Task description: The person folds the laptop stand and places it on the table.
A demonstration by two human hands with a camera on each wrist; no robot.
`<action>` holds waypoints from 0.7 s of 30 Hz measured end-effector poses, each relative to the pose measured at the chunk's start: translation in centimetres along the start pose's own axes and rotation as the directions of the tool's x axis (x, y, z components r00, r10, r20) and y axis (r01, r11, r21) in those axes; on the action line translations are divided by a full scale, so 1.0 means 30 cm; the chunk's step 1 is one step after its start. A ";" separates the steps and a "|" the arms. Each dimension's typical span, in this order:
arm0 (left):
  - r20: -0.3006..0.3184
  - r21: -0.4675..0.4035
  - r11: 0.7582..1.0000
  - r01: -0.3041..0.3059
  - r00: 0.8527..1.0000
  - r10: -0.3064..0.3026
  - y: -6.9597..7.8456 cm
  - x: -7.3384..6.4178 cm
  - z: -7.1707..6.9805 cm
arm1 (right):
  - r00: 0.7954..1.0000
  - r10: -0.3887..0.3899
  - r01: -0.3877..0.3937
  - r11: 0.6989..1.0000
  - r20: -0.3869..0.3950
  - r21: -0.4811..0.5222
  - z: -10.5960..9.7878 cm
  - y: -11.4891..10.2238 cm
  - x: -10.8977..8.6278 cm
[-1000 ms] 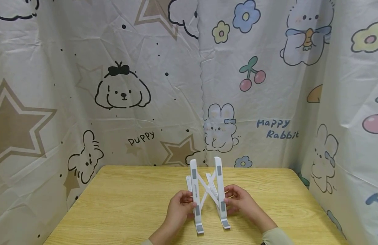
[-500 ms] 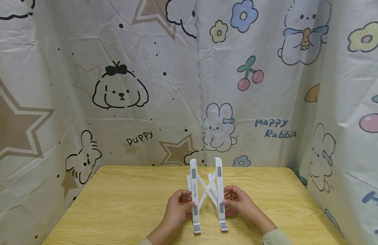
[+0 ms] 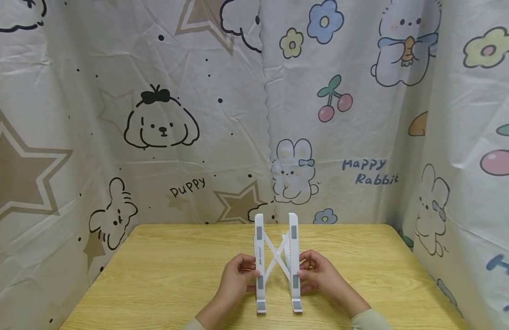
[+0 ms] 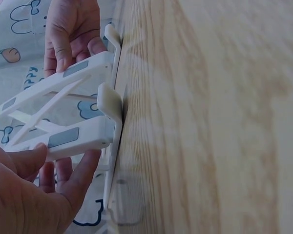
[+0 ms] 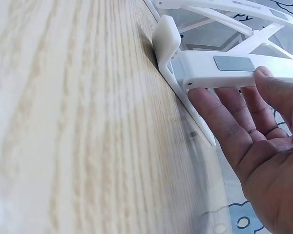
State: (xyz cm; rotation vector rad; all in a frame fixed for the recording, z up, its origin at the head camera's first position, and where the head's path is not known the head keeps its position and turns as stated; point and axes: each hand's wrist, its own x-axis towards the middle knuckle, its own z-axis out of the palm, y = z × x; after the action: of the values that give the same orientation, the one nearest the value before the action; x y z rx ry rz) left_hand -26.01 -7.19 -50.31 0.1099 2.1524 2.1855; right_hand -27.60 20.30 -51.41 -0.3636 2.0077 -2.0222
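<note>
A white folding laptop stand (image 3: 294, 256) stands opened out on the wooden table, its two sloping rails joined by crossed bars. Grey pads line the rails, and both front lips point toward me. My left hand (image 3: 235, 280) pinches the left rail, thumb on top and fingers beneath. On the other side, my right hand (image 3: 323, 275) holds the right rail the same way. Close up in the right wrist view, the thumb lies beside a grey pad (image 5: 234, 63) while the fingers curl below. The lower base strips are partly hidden behind the rails.
The light wooden table (image 3: 176, 266) extends to both sides of the stand. A pale curtain (image 3: 221, 137) printed with cartoon animals, stars and flowers hangs behind the table and along its sides.
The laptop stand has turned slightly, so its rails now point more squarely toward me. Its front end has shifted a little left, and both hands have moved with it, keeping their grip.
</note>
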 end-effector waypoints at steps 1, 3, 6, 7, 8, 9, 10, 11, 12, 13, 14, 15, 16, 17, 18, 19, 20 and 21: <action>0.002 0.000 1.000 0.002 1.000 -0.002 0.001 0.000 -0.001 | 1.000 -0.001 0.001 1.000 -0.002 0.000 0.002 0.001 0.000; 0.006 0.001 1.000 0.001 1.000 -0.001 0.002 0.000 -0.001 | 1.000 -0.004 0.004 1.000 -0.004 0.004 0.007 0.003 0.002; 0.007 0.004 1.000 -0.007 1.000 0.007 0.003 -0.001 0.002 | 1.000 -0.003 0.003 1.000 -0.010 0.010 0.015 0.007 0.005; 0.007 0.007 1.000 -0.010 1.000 0.010 0.004 -0.001 0.003 | 1.000 -0.002 0.003 1.000 -0.013 0.011 0.017 0.009 0.006; 0.006 0.009 1.000 -0.013 1.000 0.013 0.004 -0.001 0.004 | 1.000 -0.001 0.001 1.000 -0.016 0.014 0.020 0.011 0.008; 0.007 0.012 1.000 -0.016 1.000 0.016 0.004 -0.001 0.005 | 1.000 -0.001 0.001 1.000 -0.020 0.015 0.022 0.012 0.009; 0.006 0.013 1.000 -0.018 1.000 0.018 0.004 -0.001 0.006 | 1.000 -0.001 0.002 1.000 -0.024 0.016 0.025 0.014 0.011; 0.006 0.015 1.000 -0.022 1.000 0.022 0.003 -0.001 0.007 | 1.000 -0.001 0.002 1.000 -0.028 0.018 0.028 0.016 0.012; 0.006 0.014 1.000 -0.024 1.000 0.024 0.003 -0.001 0.008 | 1.000 -0.002 0.003 1.000 -0.031 0.019 0.031 0.017 0.013; 0.005 0.015 1.000 -0.027 1.000 0.027 0.002 0.000 0.008 | 0.999 -0.004 0.005 1.000 -0.033 0.018 0.034 0.018 0.015; 0.004 0.016 0.999 -0.030 1.000 0.030 0.002 0.001 0.009 | 0.999 -0.006 0.007 1.000 -0.034 0.020 0.038 0.019 0.016; 0.004 0.015 0.999 -0.033 0.999 0.033 0.000 0.003 0.009 | 0.999 -0.008 0.009 1.000 -0.035 0.022 0.042 0.020 0.017; 0.004 0.013 0.999 -0.034 0.999 0.034 0.000 0.004 0.009 | 0.999 -0.010 0.011 1.000 -0.036 0.022 0.046 0.021 0.018; 0.005 0.009 0.999 -0.035 0.999 0.035 0.000 0.004 0.010 | 0.999 -0.012 0.012 1.000 -0.037 0.024 0.051 0.022 0.019; 0.007 0.006 0.999 -0.034 0.999 0.034 -0.001 0.005 0.010 | 0.999 -0.014 0.015 1.000 -0.039 0.025 0.055 0.022 0.020; 0.009 0.004 0.999 -0.035 0.999 0.035 -0.002 0.006 0.010 | 0.999 -0.015 0.016 1.000 -0.041 0.025 0.060 0.022 0.021; 0.011 -0.002 0.999 -0.035 0.999 0.035 -0.003 0.007 0.010 | 0.999 -0.016 0.017 1.000 -0.044 0.025 0.065 0.023 0.021; 0.013 -0.007 0.999 -0.033 0.999 0.034 -0.003 0.007 0.010 | 0.999 -0.016 0.017 1.000 -0.046 0.023 0.069 0.023 0.023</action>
State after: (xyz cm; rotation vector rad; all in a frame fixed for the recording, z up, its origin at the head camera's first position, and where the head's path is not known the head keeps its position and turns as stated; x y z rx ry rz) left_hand -26.20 -6.85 -50.41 0.1603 2.1518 2.2035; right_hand -27.47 18.12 -52.08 -0.3331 2.0128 -2.0806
